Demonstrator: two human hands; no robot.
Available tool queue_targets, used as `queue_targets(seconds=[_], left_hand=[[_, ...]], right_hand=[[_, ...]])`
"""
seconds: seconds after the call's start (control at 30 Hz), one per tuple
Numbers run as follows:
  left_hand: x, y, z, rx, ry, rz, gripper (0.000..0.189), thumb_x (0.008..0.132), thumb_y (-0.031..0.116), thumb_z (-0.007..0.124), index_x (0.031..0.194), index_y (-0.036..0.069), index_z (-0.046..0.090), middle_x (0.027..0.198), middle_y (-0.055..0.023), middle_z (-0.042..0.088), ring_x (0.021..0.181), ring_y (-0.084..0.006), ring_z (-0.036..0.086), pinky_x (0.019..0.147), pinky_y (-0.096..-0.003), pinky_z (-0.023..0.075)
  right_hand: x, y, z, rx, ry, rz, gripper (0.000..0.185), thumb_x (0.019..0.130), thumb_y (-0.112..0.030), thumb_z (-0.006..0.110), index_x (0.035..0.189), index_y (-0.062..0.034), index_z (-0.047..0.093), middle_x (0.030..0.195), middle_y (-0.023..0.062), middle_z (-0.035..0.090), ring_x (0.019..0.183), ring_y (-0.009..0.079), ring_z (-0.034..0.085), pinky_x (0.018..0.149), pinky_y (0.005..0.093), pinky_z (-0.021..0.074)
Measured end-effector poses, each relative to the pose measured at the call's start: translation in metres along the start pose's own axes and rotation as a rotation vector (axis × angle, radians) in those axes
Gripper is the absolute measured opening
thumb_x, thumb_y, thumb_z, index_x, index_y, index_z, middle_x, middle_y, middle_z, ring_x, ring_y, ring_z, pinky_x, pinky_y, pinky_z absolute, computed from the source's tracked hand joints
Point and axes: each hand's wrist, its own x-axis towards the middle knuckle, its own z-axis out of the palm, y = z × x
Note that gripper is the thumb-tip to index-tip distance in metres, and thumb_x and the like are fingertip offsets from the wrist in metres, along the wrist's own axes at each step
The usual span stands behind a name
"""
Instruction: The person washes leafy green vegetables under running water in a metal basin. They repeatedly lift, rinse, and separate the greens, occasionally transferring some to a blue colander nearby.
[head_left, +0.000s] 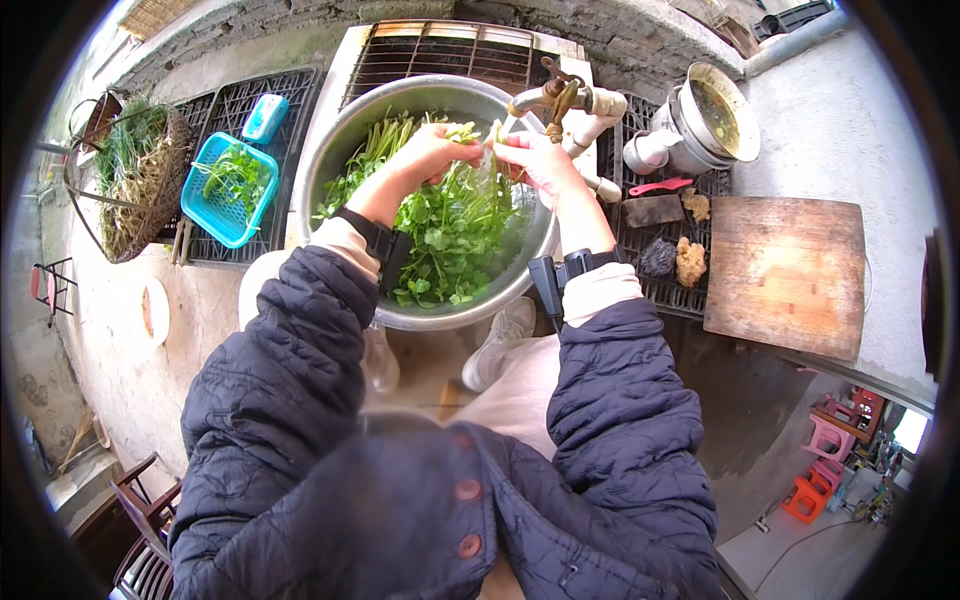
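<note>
A wide metal basin (330, 161) holds leafy green herbs (450, 240) and water. Over its far part, my left hand (439, 154) grips pale green stems near their cut ends. Close to it on the right, my right hand (534, 159) pinches several stems whose leaves hang down into the basin. Just above and beside my right hand is an old metal tap (551, 97), with what looks like water running from its spout. The fingertips of both hands are nearly together; the bunch hides some of them.
Left of the basin, a turquoise plastic basket (274, 191) with some greens and a blue-and-white box (265, 118) stand on black crates. A woven basket (161, 187) of plants is farther left. At right are stacked pots (739, 112), a pink-handled tool (660, 186), scouring pads (690, 261) and a wooden board (784, 274).
</note>
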Motion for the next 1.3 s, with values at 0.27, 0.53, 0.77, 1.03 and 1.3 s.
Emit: queue_targets(seconds=[0.27,0.53,0.77,1.03,1.3], left_hand=[[0.011,0.006,0.028,-0.2,0.079,0.041,0.018,0.079,0.022,0.075,0.09,0.011,0.066,0.056,0.0066,0.046,0.043,-0.003,0.035,0.039,-0.0209,0.0246],[0.012,0.014,0.012,-0.222,-0.035,-0.01,0.013,0.081,0.015,0.073,0.091,0.008,0.067,0.054,0.008,0.044,0.042,-0.0018,0.032,0.04,-0.0203,0.0233],[0.01,0.014,0.013,-0.164,0.016,-0.019,0.012,0.078,0.012,0.075,0.087,0.006,0.069,0.053,0.0078,0.043,0.041,-0.0021,0.032,0.04,-0.0204,0.0233],[0.016,0.008,0.012,-0.247,-0.041,-0.012,0.016,0.08,0.01,0.071,0.095,0.005,0.067,0.058,0.0074,0.047,0.044,-0.0014,0.033,0.041,-0.0197,0.0229],[0.018,0.004,0.008,-0.304,-0.042,-0.015,0.018,0.081,0.009,0.069,0.099,0.006,0.065,0.058,0.0088,0.043,0.045,-0.0013,0.032,0.041,-0.0193,0.0236]], right_hand=[[-0.002,0.001,-0.004,0.004,0.132,0.023,0.024,0.075,-0.017,0.078,0.091,-0.0022,0.07,0.075,0.0005,0.066,0.058,0.0073,0.055,0.055,0.021,0.0413],[-0.011,-0.015,-0.015,-0.007,0.036,0.084,0.03,0.084,-0.027,0.07,0.108,-0.0114,0.064,0.09,-0.0008,0.067,0.077,0.0078,0.061,0.072,0.0231,0.0461],[-0.004,-0.015,-0.006,-0.18,0.047,0.034,0.024,0.089,-0.031,0.064,0.101,-0.0101,0.063,0.08,-0.0041,0.06,0.075,0.0092,0.06,0.071,0.0258,0.0473],[-0.005,-0.012,-0.005,-0.022,-0.035,0.0,0.02,0.09,-0.023,0.063,0.1,-0.0051,0.062,0.081,0.0003,0.061,0.072,0.0128,0.06,0.067,0.0248,0.0475],[0.0,-0.008,-0.008,0.03,-0.033,0.08,0.018,0.085,-0.013,0.068,0.099,-0.0051,0.062,0.086,0.0023,0.064,0.078,0.0126,0.063,0.069,0.0255,0.0496]])
